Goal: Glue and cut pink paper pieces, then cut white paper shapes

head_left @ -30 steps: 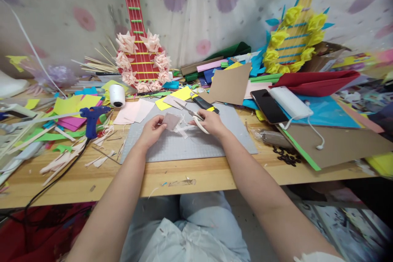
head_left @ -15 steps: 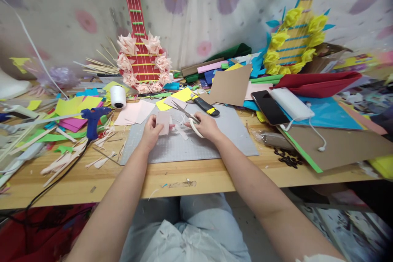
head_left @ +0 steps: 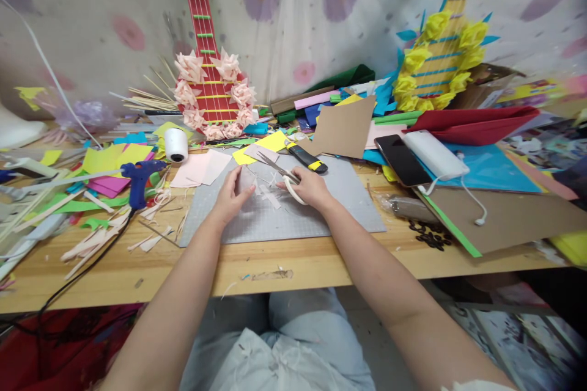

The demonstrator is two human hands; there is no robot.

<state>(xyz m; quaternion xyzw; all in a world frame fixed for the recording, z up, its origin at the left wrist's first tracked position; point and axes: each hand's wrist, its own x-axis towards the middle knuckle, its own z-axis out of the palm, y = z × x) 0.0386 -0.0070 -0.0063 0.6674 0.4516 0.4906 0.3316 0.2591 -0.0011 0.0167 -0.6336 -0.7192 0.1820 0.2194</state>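
My left hand (head_left: 233, 195) hovers over the left part of the grey cutting mat (head_left: 302, 220), thumb and fingers apart, nothing visible in it. White paper scraps (head_left: 271, 197) lie just right of its fingertips. My right hand (head_left: 309, 187) is closed round the white handles of a pair of scissors (head_left: 274, 165), whose blades point up and to the left. Behind the scissors rests a black and yellow utility knife (head_left: 306, 157). A pale pink paper piece (head_left: 259, 151) lies on yellow paper (head_left: 275, 142) at the mat's far edge.
At left stands a blue glue gun (head_left: 139, 183) with a black cord, among paper strips. Two flower-trimmed paper guitars, one red (head_left: 219, 98) and one yellow (head_left: 438, 67), lean at the back. A phone (head_left: 402, 160) and a white power bank (head_left: 435, 154) lie right.
The pale pink paper piece that my left hand held has left it, and its fingers have spread. My right hand keeps the scissors in nearly the same place.
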